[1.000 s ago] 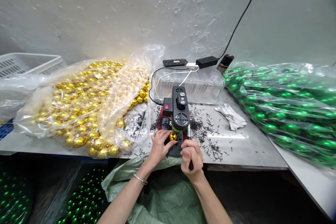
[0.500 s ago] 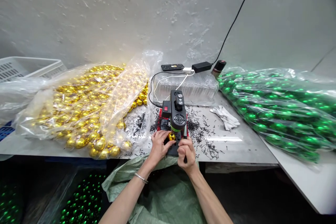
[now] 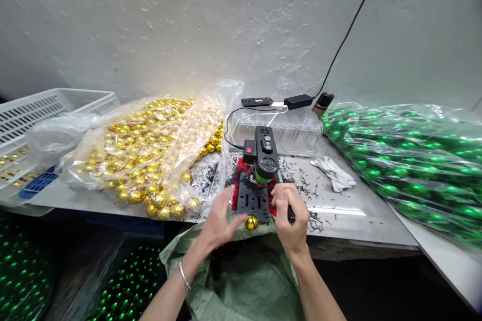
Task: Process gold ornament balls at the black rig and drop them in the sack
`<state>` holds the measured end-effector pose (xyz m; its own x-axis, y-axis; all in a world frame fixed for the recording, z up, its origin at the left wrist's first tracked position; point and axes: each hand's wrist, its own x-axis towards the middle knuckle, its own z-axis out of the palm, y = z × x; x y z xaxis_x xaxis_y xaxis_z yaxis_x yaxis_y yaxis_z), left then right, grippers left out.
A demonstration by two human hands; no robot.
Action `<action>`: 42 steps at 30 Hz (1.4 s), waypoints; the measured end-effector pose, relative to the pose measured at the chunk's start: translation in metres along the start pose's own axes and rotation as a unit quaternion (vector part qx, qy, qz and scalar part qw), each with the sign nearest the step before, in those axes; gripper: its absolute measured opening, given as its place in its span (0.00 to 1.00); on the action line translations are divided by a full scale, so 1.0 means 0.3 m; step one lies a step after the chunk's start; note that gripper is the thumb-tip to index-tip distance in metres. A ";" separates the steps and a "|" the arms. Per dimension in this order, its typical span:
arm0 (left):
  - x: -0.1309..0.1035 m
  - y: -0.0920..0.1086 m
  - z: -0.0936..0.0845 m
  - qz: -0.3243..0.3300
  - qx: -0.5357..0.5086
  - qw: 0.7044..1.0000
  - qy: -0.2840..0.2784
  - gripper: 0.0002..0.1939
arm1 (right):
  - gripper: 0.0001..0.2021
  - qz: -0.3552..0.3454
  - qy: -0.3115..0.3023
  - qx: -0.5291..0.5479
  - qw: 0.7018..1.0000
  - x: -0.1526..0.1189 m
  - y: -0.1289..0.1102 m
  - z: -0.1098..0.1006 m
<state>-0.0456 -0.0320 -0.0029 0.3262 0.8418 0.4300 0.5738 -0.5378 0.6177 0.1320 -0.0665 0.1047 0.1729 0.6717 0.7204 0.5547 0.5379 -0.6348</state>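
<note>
A shiny gold ball [image 3: 251,222] is at the front end of the black slotted base plate [image 3: 246,200], above the mouth of a green sack [image 3: 248,286]. My left hand [image 3: 220,215] is open and slightly blurred, its thumb beside the ball; I cannot tell if they touch. Wrapped round the black lever handle [image 3: 291,214] is my right hand [image 3: 289,213], to the right of the plate. The lever belongs to a small black bench press [image 3: 266,153] with a red switch and a green ring under its head.
Left of the press lies a clear bag of gold balls [image 3: 139,145], beside a white basket [image 3: 86,100]. A bag of green balls [image 3: 399,165] fills the right side. White gloves [image 3: 334,173], a clear plastic box [image 3: 297,130] and black shavings lie on the table [image 3: 361,210].
The gold ball has left the spot under the press head and is now at the plate's front end. My left hand has let it go and opened. My right hand stays on the lever.
</note>
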 end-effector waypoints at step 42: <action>0.204 0.029 0.034 -0.028 -0.011 0.975 -0.222 0.18 | 0.12 -0.058 -0.001 -0.031 0.998 -0.049 0.049 0.004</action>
<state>-0.0130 0.0152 0.0220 0.5915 0.8032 0.0708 0.5853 -0.4881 0.6474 0.1367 -0.0679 0.0843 0.1019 0.6077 0.7876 0.6199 0.5804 -0.5281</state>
